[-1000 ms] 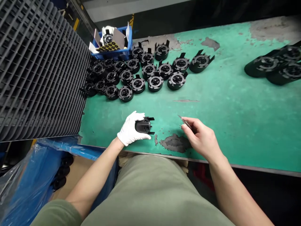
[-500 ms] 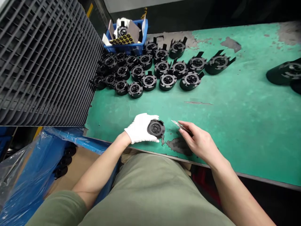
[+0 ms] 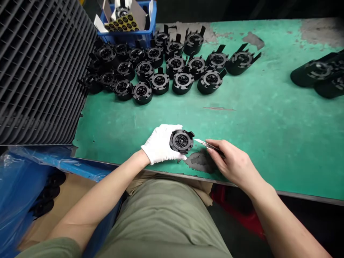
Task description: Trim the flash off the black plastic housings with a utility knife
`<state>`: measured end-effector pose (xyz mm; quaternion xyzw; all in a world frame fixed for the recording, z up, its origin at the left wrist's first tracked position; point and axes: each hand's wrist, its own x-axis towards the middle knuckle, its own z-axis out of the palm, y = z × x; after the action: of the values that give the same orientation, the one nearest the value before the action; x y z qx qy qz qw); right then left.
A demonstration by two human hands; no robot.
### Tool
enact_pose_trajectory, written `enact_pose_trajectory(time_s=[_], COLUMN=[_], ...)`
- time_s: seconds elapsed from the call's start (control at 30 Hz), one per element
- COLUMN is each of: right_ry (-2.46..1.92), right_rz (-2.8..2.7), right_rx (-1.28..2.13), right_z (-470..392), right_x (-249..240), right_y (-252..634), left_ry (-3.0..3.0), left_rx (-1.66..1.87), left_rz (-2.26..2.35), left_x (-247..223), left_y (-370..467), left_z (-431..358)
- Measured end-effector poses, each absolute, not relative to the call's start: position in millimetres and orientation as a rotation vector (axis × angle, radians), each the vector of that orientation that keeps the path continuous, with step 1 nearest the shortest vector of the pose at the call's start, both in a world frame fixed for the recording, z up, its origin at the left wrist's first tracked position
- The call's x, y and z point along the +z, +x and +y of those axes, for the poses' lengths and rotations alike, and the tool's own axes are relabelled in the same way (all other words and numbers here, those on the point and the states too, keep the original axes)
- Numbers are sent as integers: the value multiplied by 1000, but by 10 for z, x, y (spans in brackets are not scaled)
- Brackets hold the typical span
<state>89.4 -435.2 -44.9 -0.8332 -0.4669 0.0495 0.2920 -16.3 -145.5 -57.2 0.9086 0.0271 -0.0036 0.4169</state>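
My left hand [image 3: 161, 145], in a white glove, is wrapped round a round black plastic part [image 3: 181, 141]. The part's ringed face, with ribs and a hub, is turned up toward me, and a small tab sticks out at its upper right. My bare right hand [image 3: 232, 156] grips a craft knife [image 3: 211, 146] between thumb and fingers. Its pale blade points left, its tip close to the part's right edge; whether they touch I cannot tell. Both hands are over the near side of the green bench [image 3: 172, 111].
Several similar black parts [image 3: 183, 81] stand grouped at the back left, more at the far right [image 3: 311, 73]. Behind them sits a blue bin [image 3: 146, 36] holding cardboard and a sticker sheet. A stack of black grid trays [image 3: 40, 79] rises at left. Below is a lined box [image 3: 77, 188].
The black part has turned in my left hand, its face now more toward me and its tab to the right. The knife tip is nearer the part. My view has shifted slightly.
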Motion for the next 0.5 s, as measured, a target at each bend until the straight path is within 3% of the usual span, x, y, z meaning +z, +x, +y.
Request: enact_pose_trajectory(time_s=[0.5], right_ry=[-2286], right_rz=[-1523], right_rx=[-11], right_z=[-4221], right_x=[-386], right_y=[853], left_ry=[2318], left_rx=[84], left_rz=[-1], left_x=[-616], left_y=[-212], left_z=[-1484])
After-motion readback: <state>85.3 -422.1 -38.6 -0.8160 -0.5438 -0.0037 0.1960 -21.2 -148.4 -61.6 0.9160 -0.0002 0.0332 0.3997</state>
